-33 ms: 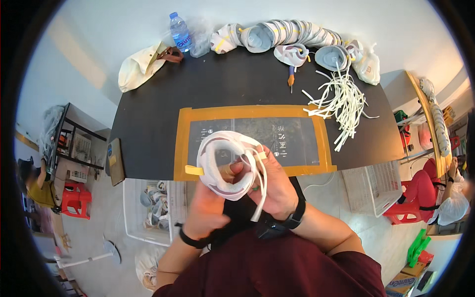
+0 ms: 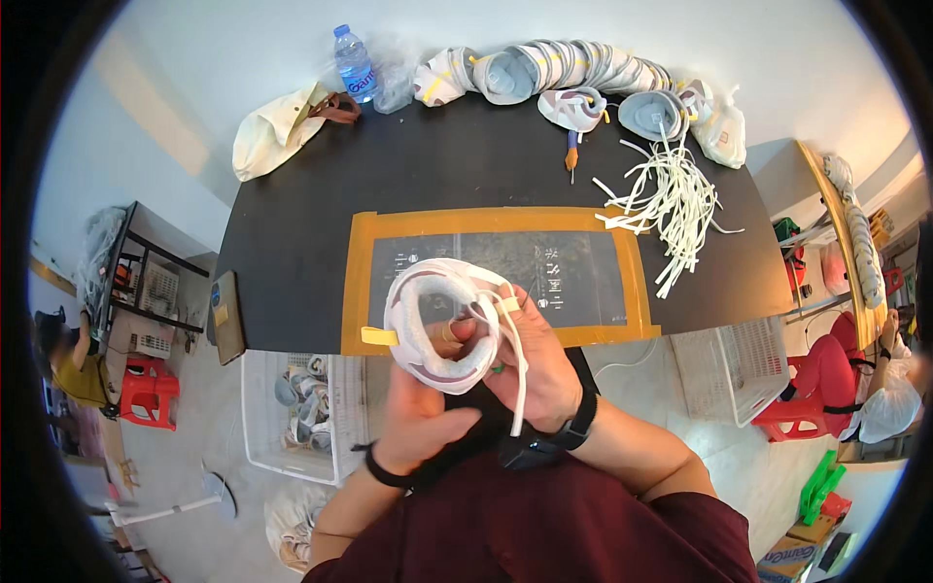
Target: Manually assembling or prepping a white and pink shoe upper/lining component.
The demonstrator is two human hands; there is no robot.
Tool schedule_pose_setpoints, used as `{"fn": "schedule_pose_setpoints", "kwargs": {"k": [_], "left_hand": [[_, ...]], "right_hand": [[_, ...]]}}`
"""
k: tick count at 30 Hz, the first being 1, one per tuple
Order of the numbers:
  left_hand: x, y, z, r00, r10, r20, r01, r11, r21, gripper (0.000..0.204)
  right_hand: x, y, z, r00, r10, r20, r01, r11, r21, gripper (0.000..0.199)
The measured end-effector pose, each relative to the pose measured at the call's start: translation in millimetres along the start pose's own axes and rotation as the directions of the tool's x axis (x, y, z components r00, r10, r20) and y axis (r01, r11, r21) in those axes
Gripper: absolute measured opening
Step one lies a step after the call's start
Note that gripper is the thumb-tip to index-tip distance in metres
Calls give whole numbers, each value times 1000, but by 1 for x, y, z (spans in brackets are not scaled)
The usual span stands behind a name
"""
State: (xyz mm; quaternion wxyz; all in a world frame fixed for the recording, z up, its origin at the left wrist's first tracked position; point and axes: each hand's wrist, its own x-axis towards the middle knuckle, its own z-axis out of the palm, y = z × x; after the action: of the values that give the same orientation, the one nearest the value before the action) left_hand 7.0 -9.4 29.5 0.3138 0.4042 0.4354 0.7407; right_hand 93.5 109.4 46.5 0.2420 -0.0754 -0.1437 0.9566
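In front of my body I hold a white and mauve shoe upper (image 2: 408, 321) with a pale grey padded collar. A yellow tab (image 2: 380, 336) sticks out at its left end. My right hand (image 2: 544, 379) is closed on the right, laced side, some fingers reaching into the opening. My left hand (image 2: 418, 423) is below the upper, its thumb pointing right and free; its other fingers are largely hidden by the upper. A white lace (image 2: 521, 379) hangs down from the upper's right side, past my right hand.
On the black table (image 2: 292, 253) lies a taped sheet (image 2: 583, 262). A pile of white laces (image 2: 675, 209), a screwdriver (image 2: 571, 155) and a row of shoe uppers (image 2: 593, 63) lie beyond. White crates (image 2: 292, 457) stand below. Other people sit at both sides.
My left thumb has swung out to the right below the upper. The upper has shifted very slightly left, and the lace's hanging end has moved a little right.
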Motion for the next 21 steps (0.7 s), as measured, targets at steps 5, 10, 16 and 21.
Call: {"fn": "schedule_pose_setpoints", "kwargs": {"k": [5, 10, 16, 21], "left_hand": [[2, -11, -3, 988, 33, -149, -1, 977, 212, 40], [9, -13, -34, 957, -277, -91, 197, 845, -497, 37], [14, -5, -16, 893, -444, 75, 379, 651, -657, 59], [1, -8, -20, 859, -511, 27, 459, 746, -483, 54]], "right_hand": [[-1, 0, -1, 990, -1, -142, -67, 880, -470, 22], [-12, -30, -39, 909, -412, 59, 218, 350, -911, 20], [-10, -44, -19, 907, -95, 411, 411, -29, -911, 10], [-11, -35, -40, 968, -50, 245, 244, 401, -883, 11]]}}
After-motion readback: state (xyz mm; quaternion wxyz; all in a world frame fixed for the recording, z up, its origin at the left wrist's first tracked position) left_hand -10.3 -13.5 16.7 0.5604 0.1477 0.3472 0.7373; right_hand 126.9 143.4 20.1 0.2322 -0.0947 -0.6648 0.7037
